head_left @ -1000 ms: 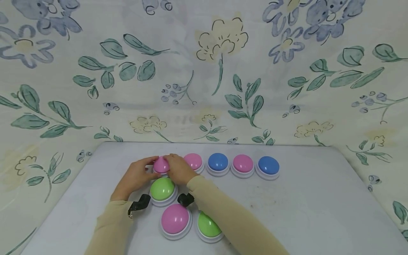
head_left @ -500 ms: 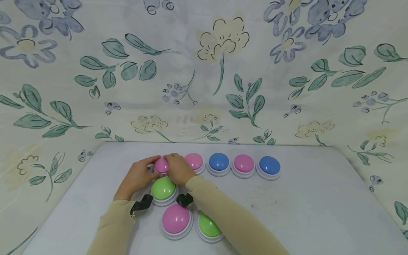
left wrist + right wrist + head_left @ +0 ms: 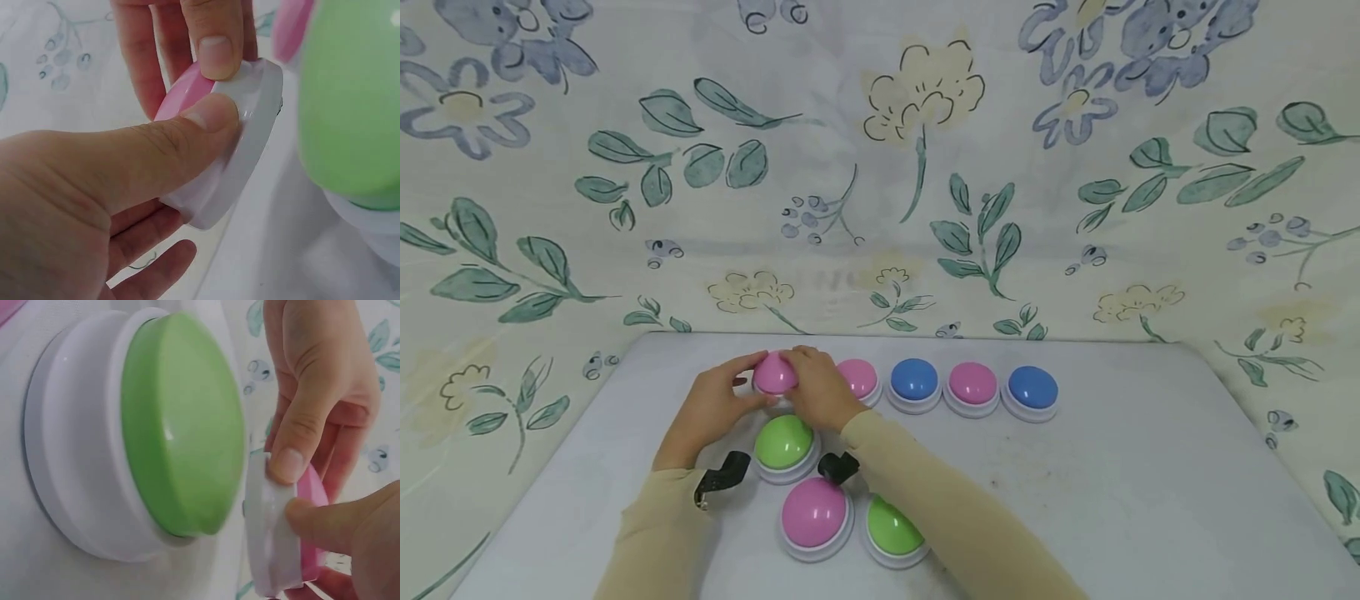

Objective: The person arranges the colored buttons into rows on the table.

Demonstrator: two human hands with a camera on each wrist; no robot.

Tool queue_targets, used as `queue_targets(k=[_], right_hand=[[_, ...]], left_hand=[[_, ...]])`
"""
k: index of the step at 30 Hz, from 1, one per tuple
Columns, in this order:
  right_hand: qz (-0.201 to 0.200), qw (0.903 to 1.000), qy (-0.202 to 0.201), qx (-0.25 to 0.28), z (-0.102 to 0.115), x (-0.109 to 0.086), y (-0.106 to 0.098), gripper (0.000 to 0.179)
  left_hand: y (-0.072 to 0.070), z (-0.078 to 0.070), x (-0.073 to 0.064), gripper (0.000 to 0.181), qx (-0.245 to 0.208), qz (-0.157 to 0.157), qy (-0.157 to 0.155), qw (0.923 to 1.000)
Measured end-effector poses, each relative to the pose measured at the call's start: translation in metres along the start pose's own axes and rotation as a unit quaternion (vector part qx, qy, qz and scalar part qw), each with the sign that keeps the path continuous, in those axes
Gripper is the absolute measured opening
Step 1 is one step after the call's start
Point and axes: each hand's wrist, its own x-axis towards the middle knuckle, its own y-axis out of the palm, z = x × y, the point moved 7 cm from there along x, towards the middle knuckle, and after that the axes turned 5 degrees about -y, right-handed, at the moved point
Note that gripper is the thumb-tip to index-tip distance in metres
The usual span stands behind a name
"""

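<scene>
Both hands (image 3: 767,404) pinch one pink button (image 3: 774,373).

Sleeves: long, pale beige-yellow, plain, reaching each wrist.
Left hand (image 3: 715,408): bare; black strapped device at wrist.
Right hand (image 3: 820,396): bare; matching black wrist device.

A pale grey tabletop (image 3: 1150,500) fills the lower half of the head view; behind it and along both sides hangs a cream cloth backdrop (image 3: 880,208) printed with blue flowers across the top, a yellow bloom at upper centre and green leaves throughout; soft, even light, faint shadows.
</scene>
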Motion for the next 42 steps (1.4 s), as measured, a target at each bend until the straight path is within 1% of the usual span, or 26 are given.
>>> queue_targets(k=[3, 6, 8, 13, 15, 18, 21, 22, 25, 28, 34, 38, 42], right_hand=[[-0.013, 0.9996, -0.027, 0.002, 0.004, -0.003, -0.008, 0.056], [-0.022, 0.9985, -0.051, 0.003, 0.008, -0.007, -0.016, 0.055], [-0.033, 0.9976, -0.059, 0.015, 0.010, -0.010, -0.022, 0.054], [-0.066, 0.9937, -0.068, 0.060, 0.009, -0.020, -0.035, 0.053], [-0.078, 0.9915, -0.076, 0.071, 0.008, -0.025, -0.041, 0.053], [-0.094, 0.9890, -0.089, 0.072, 0.007, -0.031, -0.048, 0.054], [-0.108, 0.9858, -0.102, 0.077, 0.009, -0.038, -0.056, 0.054], [-0.114, 0.9846, -0.106, 0.079, 0.009, -0.041, -0.059, 0.055], [-0.134, 0.9795, -0.117, 0.093, 0.009, -0.048, -0.068, 0.055], [-0.153, 0.9756, -0.117, 0.105, 0.007, -0.056, -0.076, 0.055], [-0.183, 0.9705, -0.117, 0.105, 0.000, -0.076, -0.088, 0.056], [-0.195, 0.9678, -0.118, 0.107, -0.008, -0.089, -0.093, 0.056], [-0.207, 0.9631, -0.115, 0.128, -0.017, -0.102, -0.096, 0.060]], left_hand=[[-0.006, -0.003, -0.001, 0.070, -0.015, -0.007, 0.005, 0.9999], [-0.009, -0.005, -0.002, 0.071, -0.032, -0.009, -0.003, 0.9994], [-0.011, -0.009, -0.003, 0.073, -0.046, -0.009, -0.009, 0.9988], [-0.011, -0.021, -0.003, 0.075, -0.075, -0.018, -0.011, 0.9970], [-0.011, -0.026, -0.004, 0.075, -0.081, -0.021, -0.008, 0.9965], [-0.012, -0.034, -0.005, 0.074, -0.083, -0.026, -0.002, 0.9962], [-0.013, -0.046, -0.008, 0.073, -0.081, -0.037, 0.013, 0.9959], [-0.014, -0.051, -0.009, 0.072, -0.083, -0.044, 0.023, 0.9953], [-0.017, -0.066, -0.011, 0.069, -0.096, -0.064, 0.064, 0.9912], [-0.016, -0.079, -0.014, 0.068, -0.114, -0.075, 0.099, 0.9856], [-0.007, -0.097, -0.016, 0.068, -0.135, -0.077, 0.128, 0.9794], [0.001, -0.109, -0.019, 0.068, -0.139, -0.083, 0.162, 0.9734], [0.009, -0.119, -0.021, 0.068, -0.144, -0.088, 0.189, 0.9674]])
